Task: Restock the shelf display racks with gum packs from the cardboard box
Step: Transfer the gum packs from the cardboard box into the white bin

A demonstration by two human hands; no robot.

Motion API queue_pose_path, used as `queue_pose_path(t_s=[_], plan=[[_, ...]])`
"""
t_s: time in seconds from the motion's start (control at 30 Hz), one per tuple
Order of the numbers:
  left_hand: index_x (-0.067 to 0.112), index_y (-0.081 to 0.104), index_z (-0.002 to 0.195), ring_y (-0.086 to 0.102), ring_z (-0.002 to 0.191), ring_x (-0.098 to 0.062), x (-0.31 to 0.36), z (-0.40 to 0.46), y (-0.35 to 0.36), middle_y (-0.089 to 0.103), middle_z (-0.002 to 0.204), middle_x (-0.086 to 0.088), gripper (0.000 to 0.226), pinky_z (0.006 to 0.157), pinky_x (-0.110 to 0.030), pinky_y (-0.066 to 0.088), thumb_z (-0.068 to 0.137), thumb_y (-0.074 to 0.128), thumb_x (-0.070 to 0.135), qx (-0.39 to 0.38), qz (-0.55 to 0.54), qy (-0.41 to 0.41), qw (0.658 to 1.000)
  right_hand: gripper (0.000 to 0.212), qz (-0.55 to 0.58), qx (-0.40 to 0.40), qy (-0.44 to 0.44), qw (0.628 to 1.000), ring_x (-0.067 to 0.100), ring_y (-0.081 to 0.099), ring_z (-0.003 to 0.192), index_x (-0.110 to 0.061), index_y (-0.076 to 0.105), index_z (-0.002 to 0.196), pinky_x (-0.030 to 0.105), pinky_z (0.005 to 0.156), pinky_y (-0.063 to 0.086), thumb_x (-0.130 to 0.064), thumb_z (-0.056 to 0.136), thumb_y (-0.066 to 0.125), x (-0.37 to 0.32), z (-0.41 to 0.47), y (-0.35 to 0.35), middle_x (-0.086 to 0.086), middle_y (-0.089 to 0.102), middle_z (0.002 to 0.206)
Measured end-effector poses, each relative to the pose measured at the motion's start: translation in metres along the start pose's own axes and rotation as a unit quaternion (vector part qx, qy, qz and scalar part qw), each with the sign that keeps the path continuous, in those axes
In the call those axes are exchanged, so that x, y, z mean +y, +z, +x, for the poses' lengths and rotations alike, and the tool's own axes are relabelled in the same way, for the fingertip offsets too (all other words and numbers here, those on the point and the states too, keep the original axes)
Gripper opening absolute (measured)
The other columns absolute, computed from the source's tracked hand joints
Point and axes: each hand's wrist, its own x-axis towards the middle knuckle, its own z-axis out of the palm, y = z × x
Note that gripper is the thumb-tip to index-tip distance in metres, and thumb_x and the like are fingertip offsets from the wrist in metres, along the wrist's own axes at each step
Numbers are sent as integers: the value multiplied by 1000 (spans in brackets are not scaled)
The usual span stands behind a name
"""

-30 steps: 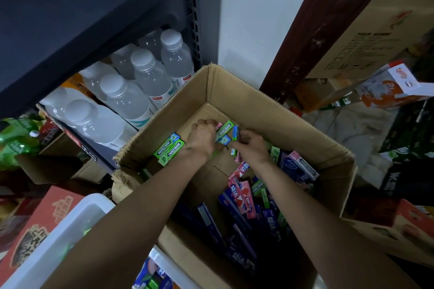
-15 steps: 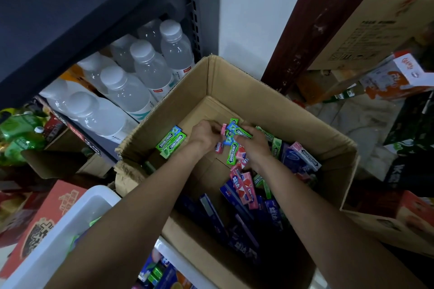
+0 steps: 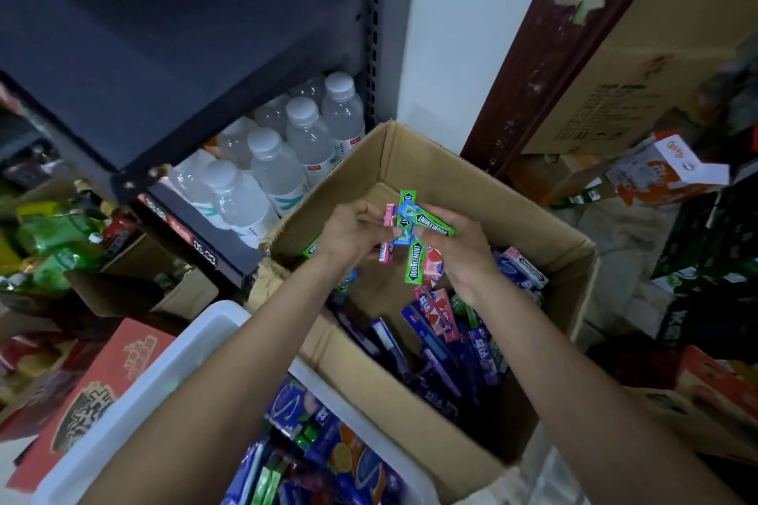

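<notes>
Stood open at centre, cardboard box (image 3: 414, 160), loose gum packs (image 3: 447, 340) heaped toward 5 o'clock; at 10 o'clock, water bottles (image 3: 287, 160); gripped above the box, green Doublemint packs (image 3: 432, 222) in right hand (image 3: 463, 254); pinched pink pack (image 3: 387, 232) in left hand (image 3: 352, 236).

Green gum packs (image 3: 430, 223), open cardboard box (image 3: 459, 184)

Cardboard box (image 3: 414, 160) open on top; shelf (image 3: 172, 66) overhangs its left.
</notes>
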Motion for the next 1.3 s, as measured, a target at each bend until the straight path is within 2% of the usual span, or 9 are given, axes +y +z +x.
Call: queue_pose_path(t_s=[0.1,0.2,0.37,0.53,0.7,0.8,0.9,1.07,1.3], plan=[[15,54,74,64,65,-15,10,-43,-22,66,74,-2,24,60,-31,56,75,76,5,9,19,60,998,39,9,1,-39,999,23,66,92,-11,61,121,38,86,53,3,84,63,-12,-39,20,11,68,109],[20,53,69,59,61,-14,5,-88,-48,61,65,4,28,64,-35,54,73,78,9,28,59,106,992,40,4,12,-69,998,31,64,101,-8,62,120,44,92,51,4,82,65,-10,-84,48,15,67,112],[18,59,72,64,68,-23,-40,-150,-104,65,65,-2,27,73,-43,56,60,84,22,20,67,84,994,30,22,-9,-51,998,7,64,69,-10,63,110,22,70,53,6,85,59,21,-153,106,2,69,85],[14,50,69,52,42,-3,-97,-191,-148,58,53,5,29,55,-29,50,74,78,9,32,117,39,992,35,0,5,-1,1000,26,58,90,-3,63,117,44,82,48,3,83,64,76,-187,167,20,65,112],[12,53,79,55,66,-21,-146,-213,-176,62,72,-8,24,71,-37,50,76,77,15,51,203,21,978,38,-126,0,0,992,20,54,87,-6,58,125,27,71,42,-5,87,61,111,-203,209,6,62,111],[8,57,109,61,87,-26,-158,-222,-181,66,95,-12,35,76,-32,46,80,73,16,46,267,33,962,37,-310,-13,-74,948,22,56,104,-8,56,129,17,80,34,-8,92,54,122,-210,216,13,58,127],[9,52,124,59,103,-30,-166,-224,-180,63,111,-15,44,85,-35,46,83,67,14,34,324,52,944,38,-418,-19,-119,900,26,48,117,-9,55,130,24,94,30,-5,93,50,129,-215,212,17,53,126],[12,56,122,53,107,-32,-167,-228,-174,52,118,-15,35,88,-45,48,88,61,17,69,398,108,908,39,-429,-20,-117,896,23,43,125,-9,53,131,20,100,25,-5,93,50,120,-218,192,14,48,132],[10,59,116,57,100,-25,-111,-216,-141,58,114,-9,25,86,-40,48,92,56,16,59,298,205,931,32,-348,43,-154,924,19,55,111,-10,60,122,23,93,42,-4,93,49,80,-210,138,9,54,123]])
